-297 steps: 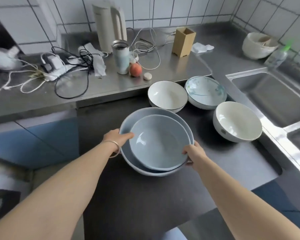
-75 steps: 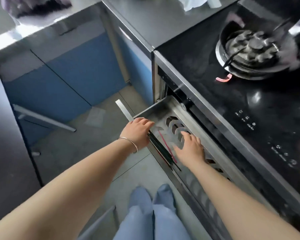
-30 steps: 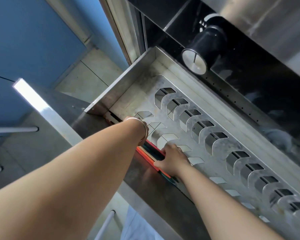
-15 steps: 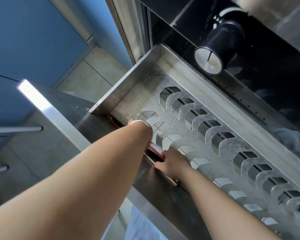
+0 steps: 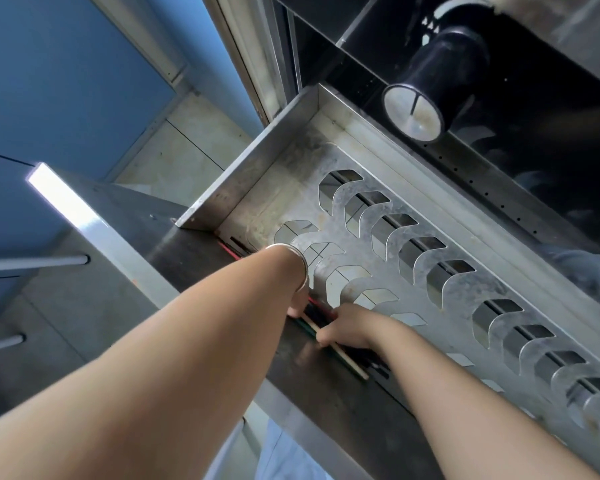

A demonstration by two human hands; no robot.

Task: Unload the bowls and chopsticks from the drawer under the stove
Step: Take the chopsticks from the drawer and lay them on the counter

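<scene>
The steel drawer [image 5: 243,174] under the stove stands pulled out, its floor a metal rack with curved slots. A bundle of chopsticks [image 5: 340,355], red, dark and pale wood, lies along the drawer's front wall. My right hand [image 5: 347,329] is curled around the bundle near its middle. My left hand [image 5: 297,303] reaches down beside it, mostly hidden behind my own wrist and its silver bangle; the fingertips touch the chopsticks. No bowls are in view.
A black stove knob [image 5: 426,98] juts out above the drawer's back edge. Blue cabinet doors [image 5: 66,81] and a tiled floor lie to the left. The drawer's front panel [image 5: 94,230] sticks out toward my legs.
Both hands have closed in on the chopsticks at the drawer's front wall; the pale wooden ones now show lifted under my right hand. The camera has moved slightly closer.
</scene>
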